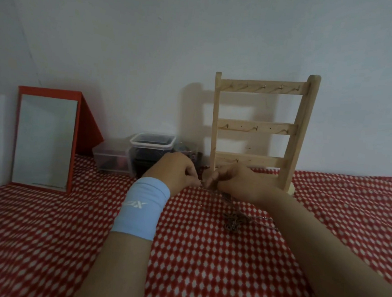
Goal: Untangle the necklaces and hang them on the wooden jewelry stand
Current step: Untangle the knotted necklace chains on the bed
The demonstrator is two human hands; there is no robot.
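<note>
I'm in the untangling step, and nothing hangs on the wooden jewelry stand (257,127) yet: the hooks I can make out on its rails are bare. My left grip (174,170) and my right grip (239,182) are close together, almost touching, low over the red-and-white cloth (204,266) just in front of the stand's foot. Each is clenched in a fingertip pinch on a fine chain (201,186), which shows only as a thin pale line in the gap between them (it is too slight to tell which necklace it belongs to).

The knot of necklaces (235,218) lies on the cloth nearer to me than my fingertips, just beside my right forearm. A dark strand appears to run from it up toward my right fingers. A paler, silvery strand (264,218) trails off to the right and passes under that forearm.

As I judge it, the next move calls for small, slow work: draw the pinched length away from the knot without yanking, since a hard pull would likely tighten the tangle. One grip may have to let go and hold the knot down. Only once a necklace comes free does it go up to a hook, and the stand is right behind my hands, so the reach is short.
</note>
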